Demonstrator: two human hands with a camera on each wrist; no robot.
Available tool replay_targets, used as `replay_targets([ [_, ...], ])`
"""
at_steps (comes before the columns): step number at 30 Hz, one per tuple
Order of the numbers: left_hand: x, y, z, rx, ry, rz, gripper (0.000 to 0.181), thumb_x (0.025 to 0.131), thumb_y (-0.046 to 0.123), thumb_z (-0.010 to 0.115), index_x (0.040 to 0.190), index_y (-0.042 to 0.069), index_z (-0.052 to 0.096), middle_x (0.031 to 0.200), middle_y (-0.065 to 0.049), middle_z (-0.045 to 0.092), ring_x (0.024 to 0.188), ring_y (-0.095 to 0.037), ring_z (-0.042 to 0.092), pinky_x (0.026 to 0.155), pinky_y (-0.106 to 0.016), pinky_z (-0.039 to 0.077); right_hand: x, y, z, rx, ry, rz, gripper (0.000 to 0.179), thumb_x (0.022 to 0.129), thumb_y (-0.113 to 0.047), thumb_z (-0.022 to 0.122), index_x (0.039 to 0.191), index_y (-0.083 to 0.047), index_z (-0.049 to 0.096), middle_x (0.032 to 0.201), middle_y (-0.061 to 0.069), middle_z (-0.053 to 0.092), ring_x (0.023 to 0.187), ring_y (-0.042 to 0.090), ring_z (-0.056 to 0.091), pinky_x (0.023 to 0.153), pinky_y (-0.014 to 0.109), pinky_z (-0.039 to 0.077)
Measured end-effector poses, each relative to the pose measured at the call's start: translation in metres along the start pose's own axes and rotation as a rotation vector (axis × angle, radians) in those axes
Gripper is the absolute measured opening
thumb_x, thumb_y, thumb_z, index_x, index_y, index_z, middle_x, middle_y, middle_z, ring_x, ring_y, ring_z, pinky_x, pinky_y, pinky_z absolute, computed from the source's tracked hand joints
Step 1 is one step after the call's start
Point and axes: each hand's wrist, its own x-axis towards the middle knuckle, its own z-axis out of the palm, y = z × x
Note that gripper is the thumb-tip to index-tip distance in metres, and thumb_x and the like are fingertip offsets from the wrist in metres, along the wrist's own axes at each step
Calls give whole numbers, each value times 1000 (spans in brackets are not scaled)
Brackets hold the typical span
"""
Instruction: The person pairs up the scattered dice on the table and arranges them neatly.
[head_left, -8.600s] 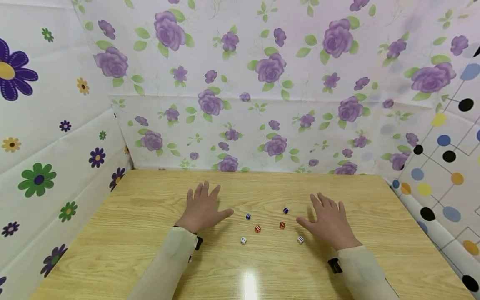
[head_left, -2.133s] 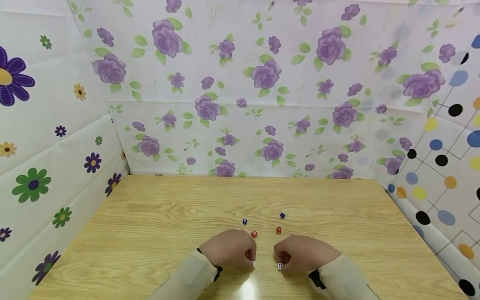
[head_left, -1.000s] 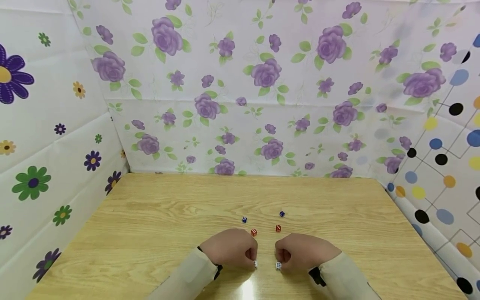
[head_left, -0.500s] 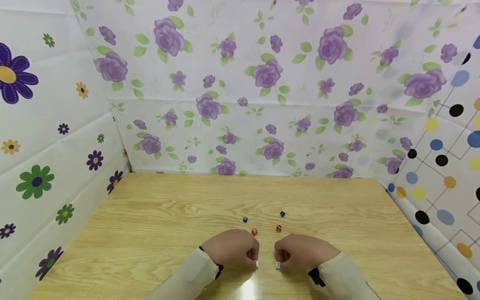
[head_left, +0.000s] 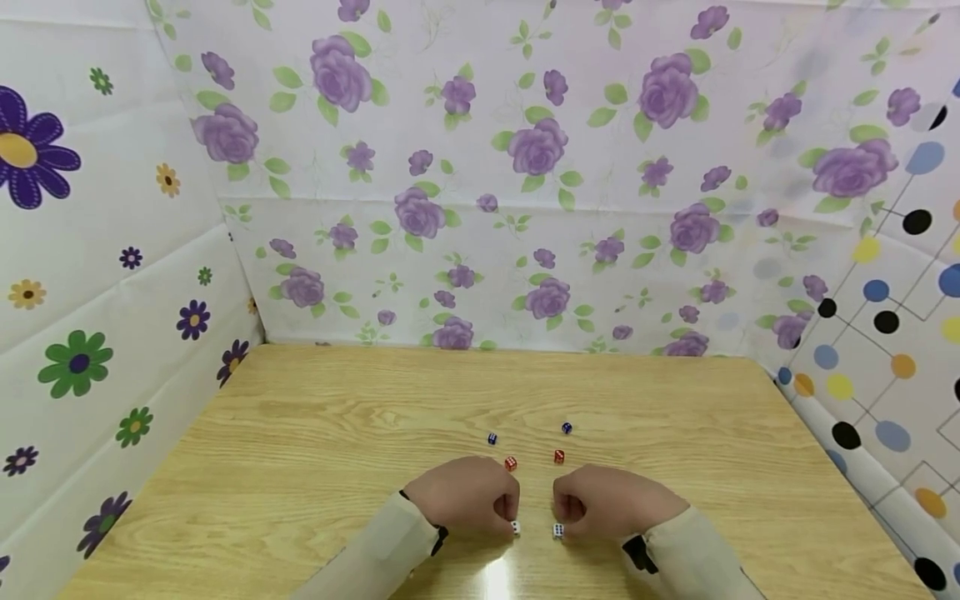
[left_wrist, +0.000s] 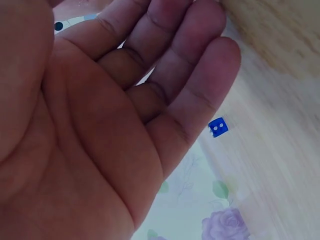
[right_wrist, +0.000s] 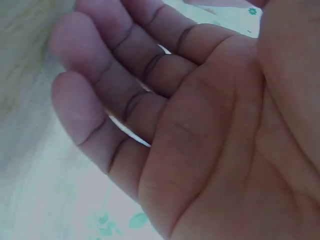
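Note:
In the head view my left hand [head_left: 467,498] pinches a white die [head_left: 516,527] at its thumb and fingertips, low over the near part of the wooden table. Facing it, my right hand [head_left: 617,503] pinches another white die [head_left: 558,531], whose several black pips show. A small gap separates the two dice. Just beyond the left knuckles lies a red die [head_left: 511,463]; a second red die [head_left: 559,457] sits beyond the right hand. Both wrist views show curled fingers and palms, with the white dice hidden there.
Farther back on the wooden table [head_left: 360,417] lie a blue die [head_left: 492,438] on the left and another blue die [head_left: 567,427] on the right. A flowered cloth [head_left: 480,250] rises behind the table, with patterned cloths on both sides.
At first both hands were spread, with the white dice on the table. Since then each hand has taken a white die, and they were brought toward each other. Over the last second they barely move.

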Motion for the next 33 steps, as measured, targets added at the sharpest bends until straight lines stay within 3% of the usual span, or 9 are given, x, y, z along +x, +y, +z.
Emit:
replay_targets([
  [22, -1, 6, 1, 15, 0, -19, 16, 79, 31, 75, 71, 29, 62, 67, 22, 54, 62, 5, 50, 59, -15, 42, 6, -7, 10, -33, 0, -69, 16, 79, -17, 72, 77, -24, 58, 65, -15, 48, 58, -1, 42, 56, 20, 39],
  [33, 0, 6, -2, -2, -10, -4, 12, 80, 32, 75, 73, 28, 66, 68, 23, 56, 62, 6, 51, 60, -14, 42, 3, -8, 5, -37, -10, -49, 14, 82, -15, 69, 78, -23, 58, 66, -13, 47, 59, 0, 40, 57, 20, 37],
])
